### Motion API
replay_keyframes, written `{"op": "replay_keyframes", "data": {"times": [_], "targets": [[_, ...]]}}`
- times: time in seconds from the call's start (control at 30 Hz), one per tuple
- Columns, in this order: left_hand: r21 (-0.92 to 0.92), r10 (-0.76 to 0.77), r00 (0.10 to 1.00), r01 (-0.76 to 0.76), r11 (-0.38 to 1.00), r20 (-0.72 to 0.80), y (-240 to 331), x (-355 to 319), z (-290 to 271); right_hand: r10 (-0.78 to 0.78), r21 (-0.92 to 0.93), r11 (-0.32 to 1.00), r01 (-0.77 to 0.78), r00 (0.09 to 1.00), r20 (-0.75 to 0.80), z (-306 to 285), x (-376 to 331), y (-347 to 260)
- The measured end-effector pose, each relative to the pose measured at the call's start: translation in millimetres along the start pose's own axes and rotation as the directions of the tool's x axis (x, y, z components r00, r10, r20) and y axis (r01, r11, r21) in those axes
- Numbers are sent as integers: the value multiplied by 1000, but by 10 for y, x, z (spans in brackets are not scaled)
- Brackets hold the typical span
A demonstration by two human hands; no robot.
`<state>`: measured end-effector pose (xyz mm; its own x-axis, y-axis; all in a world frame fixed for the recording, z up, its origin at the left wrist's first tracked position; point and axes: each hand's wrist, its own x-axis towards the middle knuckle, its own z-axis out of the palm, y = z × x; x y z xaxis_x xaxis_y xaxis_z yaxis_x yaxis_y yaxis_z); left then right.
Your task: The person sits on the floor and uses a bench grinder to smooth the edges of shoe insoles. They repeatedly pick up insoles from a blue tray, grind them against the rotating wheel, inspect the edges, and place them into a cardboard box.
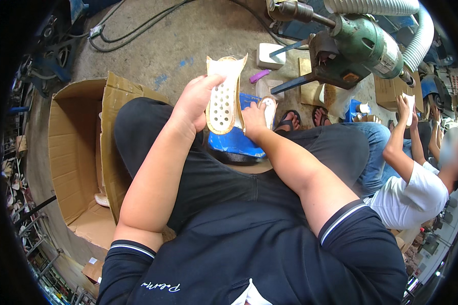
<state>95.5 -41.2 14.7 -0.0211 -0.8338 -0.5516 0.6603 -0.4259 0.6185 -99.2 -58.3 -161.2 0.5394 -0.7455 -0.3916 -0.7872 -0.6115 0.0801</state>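
Note:
My left hand (192, 101) is closed on the side of a cream shoe sole (222, 104), thumb on its face. The sole stands upright, with rows of round holes at its rounded lower end, a tan rim and flared, ragged upper corners. To its right, lower down, my right hand (254, 118) is closed on a second pale sole (269, 108), of which only the rounded end shows. Both hands are above a blue plastic stool or crate (236, 142) between my knees; the hands and soles partly hide it.
An open cardboard box (79, 162) stands by my left leg, a pale piece inside. Ahead right is a green motor machine (364, 46) on blue legs. A purple object (259, 76) and white block (270, 56) lie on the floor. At right, a seated person (409, 188) holds a white piece.

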Motion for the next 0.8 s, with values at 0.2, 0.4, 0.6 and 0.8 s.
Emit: {"op": "replay_keyframes", "data": {"times": [0.2, 0.4, 0.6, 0.8], "targets": [[38, 2, 1000, -3, 999, 18, -60, 35, -38, 2, 2, 1000, -2, 994, -107, 106, 112, 117], [99, 11, 1000, -10, 995, -6, -98, 53, -27, -1, 7, 1000, 1, 999, 35, 41, 70, -24], [143, 0, 999, 6, 990, -37, -98, 51, -22, 17, 8, 1000, -18, 995, 95, -28, 26, -79], [188, 2, 999, 6, 982, -43, -71, 59, -43, 56, 357, 930, -88, 994, 99, -429, 39, 250]]}}
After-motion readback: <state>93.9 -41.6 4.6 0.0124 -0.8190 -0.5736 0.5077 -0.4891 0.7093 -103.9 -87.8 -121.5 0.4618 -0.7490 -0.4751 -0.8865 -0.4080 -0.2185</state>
